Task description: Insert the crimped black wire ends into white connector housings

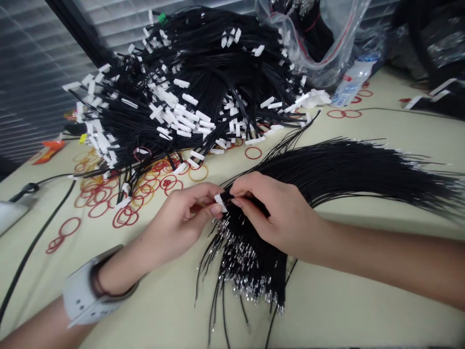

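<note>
Smooth white plastic connector point(220, 202), shiny metal wire tips point(250, 274), glossy clear plastic bag point(347, 34)

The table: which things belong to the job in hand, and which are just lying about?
In the job:
white connector, in the left hand
loose black wires, at the right hand
probably the heap of wires with white ends

Apparently just lying about:
red and yellow rings
orange scrap
what seems a plastic bottle

Soft light on tabletop point(363, 295), dim blinds point(32, 72) behind, blurry wire tips point(448, 191) far right.
</note>
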`<state>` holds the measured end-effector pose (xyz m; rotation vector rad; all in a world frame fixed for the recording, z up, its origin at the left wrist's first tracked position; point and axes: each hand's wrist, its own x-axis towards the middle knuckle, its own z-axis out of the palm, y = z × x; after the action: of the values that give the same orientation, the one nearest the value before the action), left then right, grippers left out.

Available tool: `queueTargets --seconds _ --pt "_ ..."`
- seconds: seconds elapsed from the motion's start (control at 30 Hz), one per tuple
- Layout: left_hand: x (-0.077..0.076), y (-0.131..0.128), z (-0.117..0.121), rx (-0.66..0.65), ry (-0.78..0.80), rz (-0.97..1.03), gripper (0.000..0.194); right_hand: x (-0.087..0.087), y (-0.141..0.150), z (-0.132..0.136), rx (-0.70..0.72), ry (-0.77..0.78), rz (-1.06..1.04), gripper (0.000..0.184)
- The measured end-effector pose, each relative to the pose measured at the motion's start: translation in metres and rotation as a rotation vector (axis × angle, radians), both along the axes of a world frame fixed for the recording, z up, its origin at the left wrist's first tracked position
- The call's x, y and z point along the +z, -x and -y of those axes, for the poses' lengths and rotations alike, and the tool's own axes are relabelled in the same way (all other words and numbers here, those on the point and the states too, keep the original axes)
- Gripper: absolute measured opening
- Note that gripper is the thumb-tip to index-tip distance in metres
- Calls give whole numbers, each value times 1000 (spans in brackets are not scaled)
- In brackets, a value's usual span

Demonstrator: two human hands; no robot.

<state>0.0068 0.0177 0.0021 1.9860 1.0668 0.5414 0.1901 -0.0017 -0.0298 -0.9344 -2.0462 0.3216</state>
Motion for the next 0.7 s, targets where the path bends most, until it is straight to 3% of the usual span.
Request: queueTargets --seconds 0.2,0.43,0.57,0.63,0.7 --pt "0 -3 2 9 -233 -152 11 -2 -1 -1 40 -55 19 16" --pt "3 -2 -4 50 -87 -139 10 4 -6 -17 59 -46 157 9" --pt "0 3 -11 113 3 -64 8 29 -23 -27 12 -136 384 13" --pt "-1 5 -13 124 28 -24 10 47 -34 -20 -33 -95 380 12" --pt "0 6 -13 125 69 20 11 59 -41 -4 92 19 388 10"
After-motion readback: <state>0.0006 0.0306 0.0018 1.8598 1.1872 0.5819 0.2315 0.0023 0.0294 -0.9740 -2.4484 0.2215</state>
